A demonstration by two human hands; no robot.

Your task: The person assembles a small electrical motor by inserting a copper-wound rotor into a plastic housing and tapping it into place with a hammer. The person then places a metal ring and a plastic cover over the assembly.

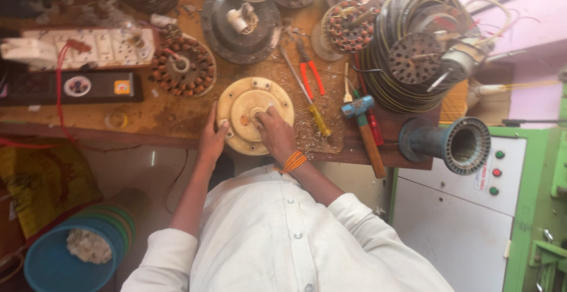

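The wooden tabletop (171,115) spreads out beyond both sets of fingers, cluttered with motor parts. Far off to the right of the right hand's fingers sits a big coil of wire rings (413,50) with a perforated metal disc on top, and nearer, just right of those fingers, lies a blue-headed hammer (363,124) with a wooden handle. Directly under the fingers rests the cream-coloured round fan motor cover (254,115), lying flat near the tabletop's front edge. Up and left of the left hand's fingers lies a copper-wound stator (182,66); further left sits a white switchboard (88,47). The left hand (211,141) has its fingers curled loosely round the cover's left rim, steadying it. The right hand (276,132) presses on the cover's centre, its fingers bunched close together there; whether they pinch anything small cannot be told. Beyond the right fingers lie red-handled pliers (310,70) and a yellow-handled screwdriver (313,112).
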